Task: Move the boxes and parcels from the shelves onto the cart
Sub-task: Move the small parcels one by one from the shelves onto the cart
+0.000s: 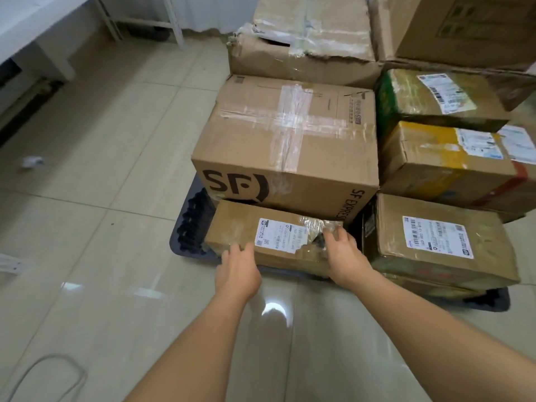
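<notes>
A flat brown parcel [246, 230] with a white shipping label lies on the near left of the dark cart deck [188, 224]. My left hand [237, 271] touches its near edge, left of the label. At the parcel's torn right end, my right hand [343, 253] rests with fingers spread over the crumpled tape. Just behind it sits a large SF Express carton [290, 146]. To the right lies a labelled brown box [441, 242], with two more labelled boxes [446, 163] [432, 94] further back.
Big worn cartons [304, 47] are stacked at the far end of the cart. Shiny beige floor tiles [101, 169] spread to the left. White furniture legs [174, 21] stand at the top left. A grey cable [52, 369] loops at the bottom left.
</notes>
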